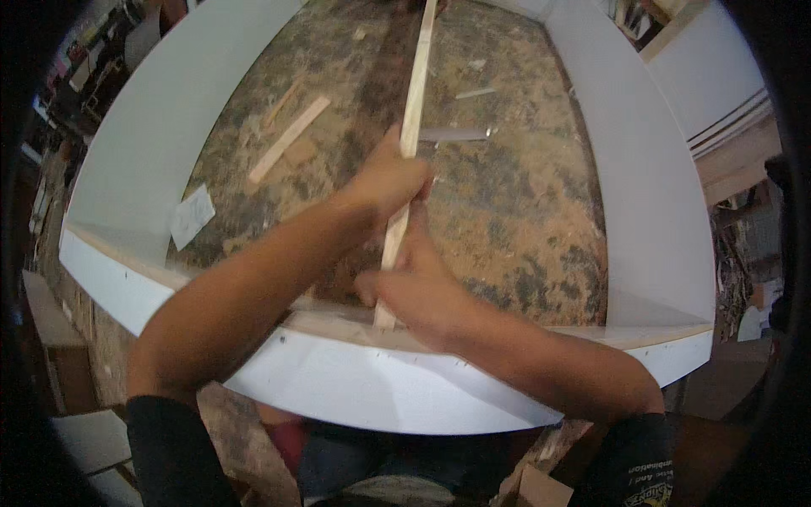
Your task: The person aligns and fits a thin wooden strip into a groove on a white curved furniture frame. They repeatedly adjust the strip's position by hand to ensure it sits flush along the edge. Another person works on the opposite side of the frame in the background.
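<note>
A long, narrow wooden strip runs away from me, from the near board to the top of the picture. My left hand is closed around it about midway along its visible length. Nearer to me, my right hand wraps the same strip, slightly smeared by motion. The strip's near end shows just below the right hand, by the inner edge of the white front board. That board is one side of a large open frame of white panels. My forearms reach over it.
A white panel stands on the left and another on the right. Inside the frame, the stained brown floor holds a flat wood piece, a pale sheet and a narrow light strip. Clutter lies outside both sides.
</note>
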A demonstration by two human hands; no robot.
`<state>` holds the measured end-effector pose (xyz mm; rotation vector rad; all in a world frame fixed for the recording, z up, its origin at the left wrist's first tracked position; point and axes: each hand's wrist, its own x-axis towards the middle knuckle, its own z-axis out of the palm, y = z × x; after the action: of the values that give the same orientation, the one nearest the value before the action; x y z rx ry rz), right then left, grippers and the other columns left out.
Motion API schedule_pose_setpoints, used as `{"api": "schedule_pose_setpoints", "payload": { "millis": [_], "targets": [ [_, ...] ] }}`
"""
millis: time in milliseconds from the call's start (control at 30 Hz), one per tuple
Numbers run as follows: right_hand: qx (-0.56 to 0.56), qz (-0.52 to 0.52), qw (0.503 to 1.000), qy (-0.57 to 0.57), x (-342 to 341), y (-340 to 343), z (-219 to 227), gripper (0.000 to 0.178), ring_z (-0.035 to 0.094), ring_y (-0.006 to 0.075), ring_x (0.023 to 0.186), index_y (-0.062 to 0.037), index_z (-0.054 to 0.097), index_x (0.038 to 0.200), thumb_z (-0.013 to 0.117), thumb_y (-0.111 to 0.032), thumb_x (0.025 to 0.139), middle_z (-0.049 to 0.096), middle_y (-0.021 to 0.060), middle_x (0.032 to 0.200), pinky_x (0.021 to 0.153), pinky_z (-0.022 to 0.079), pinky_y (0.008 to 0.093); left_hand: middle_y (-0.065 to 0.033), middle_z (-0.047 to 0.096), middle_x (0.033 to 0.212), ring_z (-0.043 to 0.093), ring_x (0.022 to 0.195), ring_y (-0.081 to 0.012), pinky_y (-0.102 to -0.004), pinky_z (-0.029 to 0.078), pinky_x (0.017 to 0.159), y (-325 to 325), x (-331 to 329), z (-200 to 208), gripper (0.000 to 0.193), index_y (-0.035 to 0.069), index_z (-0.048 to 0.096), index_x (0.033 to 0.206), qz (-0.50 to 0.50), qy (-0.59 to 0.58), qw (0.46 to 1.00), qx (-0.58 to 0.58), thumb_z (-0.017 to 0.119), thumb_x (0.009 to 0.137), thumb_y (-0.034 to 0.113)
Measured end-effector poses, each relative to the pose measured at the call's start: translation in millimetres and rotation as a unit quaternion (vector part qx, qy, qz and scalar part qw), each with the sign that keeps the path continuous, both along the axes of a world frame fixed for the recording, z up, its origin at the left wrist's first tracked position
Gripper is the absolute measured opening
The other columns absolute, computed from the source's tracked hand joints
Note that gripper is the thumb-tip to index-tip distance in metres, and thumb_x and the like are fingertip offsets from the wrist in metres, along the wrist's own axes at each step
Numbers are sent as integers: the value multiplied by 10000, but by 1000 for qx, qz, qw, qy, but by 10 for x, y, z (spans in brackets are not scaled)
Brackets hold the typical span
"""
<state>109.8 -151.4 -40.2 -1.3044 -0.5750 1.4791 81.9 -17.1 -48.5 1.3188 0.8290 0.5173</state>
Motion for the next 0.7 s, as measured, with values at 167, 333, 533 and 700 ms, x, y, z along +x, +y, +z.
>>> {"api": "schedule_pose_setpoints", "payload": {
  "millis": [167,333,533,700],
  "targets": [
    [10,8,998,-62,-9,86,-151,1205,627,217,987,-68,-227,1666,634,131,846,489,221,1356,708,545,323,-111,583,1044,567,827,-191,-334,496,689,13,22,-9,829,71,403,1579,-23,-6,1000,-15,557,779,-80],
    [-19,28,995,-98,-26,129,-177,1225,632,201,853,-48,-268,1651,640,122,846,553,194,1223,645,523,313,-88,554,1012,549,838,-180,-334,491,690,66,-16,2,813,70,422,1549,-34,-1,999,-24,564,763,-77],
    [1,12,992,-126,-43,152,-233,1222,632,205,882,-33,-254,1654,637,122,831,546,218,1270,650,522,303,-80,546,1004,546,825,-171,-329,489,673,67,2,11,733,52,444,1489,-36,8,999,-11,569,776,-62],
    [5,17,993,-121,-40,157,-277,1220,625,223,1013,-32,-248,1656,632,135,827,475,236,1392,694,534,307,-78,539,1010,543,841,-168,-318,487,666,60,-10,12,711,47,451,1474,-35,2,999,-24,562,781,-65]
  ]
}}
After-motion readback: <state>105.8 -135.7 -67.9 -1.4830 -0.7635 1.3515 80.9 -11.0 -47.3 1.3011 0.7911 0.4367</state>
